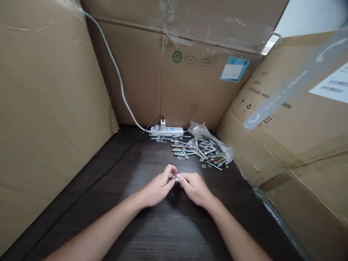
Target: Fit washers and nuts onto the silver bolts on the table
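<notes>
My left hand (159, 188) and my right hand (196, 189) meet over the middle of the dark table, fingertips almost touching. Pinched between them is a small shiny metal fastener (176, 179). Its ring-like end shows, but the fingers cover most of it, so I cannot tell whether it is a nut, a washer or a bolt end. Beyond my hands lie several long metal anchor bolts (183, 150) in rows, with loose washers (183, 157) beside them. To their right, a pile of bolts (209, 149) spills from a clear plastic bag (199, 129).
A white power strip (178, 131) with a plugged-in charger (162, 125) sits at the back. A black cable (108, 169) crosses the table's left side; a white cord (119, 78) hangs behind. Cardboard boxes wall in the left (51, 108), back (130, 72) and right (299, 141).
</notes>
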A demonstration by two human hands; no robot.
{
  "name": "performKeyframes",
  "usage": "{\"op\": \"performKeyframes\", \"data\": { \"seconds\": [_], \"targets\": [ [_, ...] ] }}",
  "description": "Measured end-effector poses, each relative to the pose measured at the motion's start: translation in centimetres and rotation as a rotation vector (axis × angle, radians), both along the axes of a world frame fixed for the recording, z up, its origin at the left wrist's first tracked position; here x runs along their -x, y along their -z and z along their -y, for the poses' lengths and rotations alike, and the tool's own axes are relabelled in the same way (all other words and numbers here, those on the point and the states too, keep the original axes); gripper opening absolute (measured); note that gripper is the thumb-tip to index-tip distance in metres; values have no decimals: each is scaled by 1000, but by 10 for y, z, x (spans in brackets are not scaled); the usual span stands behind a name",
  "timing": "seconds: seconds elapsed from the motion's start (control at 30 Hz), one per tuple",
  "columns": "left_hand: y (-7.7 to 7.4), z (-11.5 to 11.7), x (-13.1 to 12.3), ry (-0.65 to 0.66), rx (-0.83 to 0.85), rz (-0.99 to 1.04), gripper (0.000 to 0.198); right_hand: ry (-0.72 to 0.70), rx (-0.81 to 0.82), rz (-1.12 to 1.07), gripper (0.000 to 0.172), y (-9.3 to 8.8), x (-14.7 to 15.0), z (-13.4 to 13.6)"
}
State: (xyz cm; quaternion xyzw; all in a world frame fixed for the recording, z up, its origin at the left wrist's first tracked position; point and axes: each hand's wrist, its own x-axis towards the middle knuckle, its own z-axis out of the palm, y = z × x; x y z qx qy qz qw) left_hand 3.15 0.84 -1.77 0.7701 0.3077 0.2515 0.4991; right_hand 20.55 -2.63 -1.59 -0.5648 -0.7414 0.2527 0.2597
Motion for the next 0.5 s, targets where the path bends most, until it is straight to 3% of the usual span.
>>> {"op": "performKeyframes", "data": {
  "seconds": [0.13,0.37,0.43,0.5],
  "targets": [
    [0,2,0,-3,3,10,12,12,-38,-28,22,-2,1,0],
    [-13,3,-5,-59,-219,-101,14,14,42,-255,40,8,3,-6],
    [-21,17,1,-171,-385,-144,19,63,4,-296,41,7,2,-8],
    [-24,48,16,-218,-400,-97,25,127,-21,-330,41,8,-1,-10]
  ]
}}
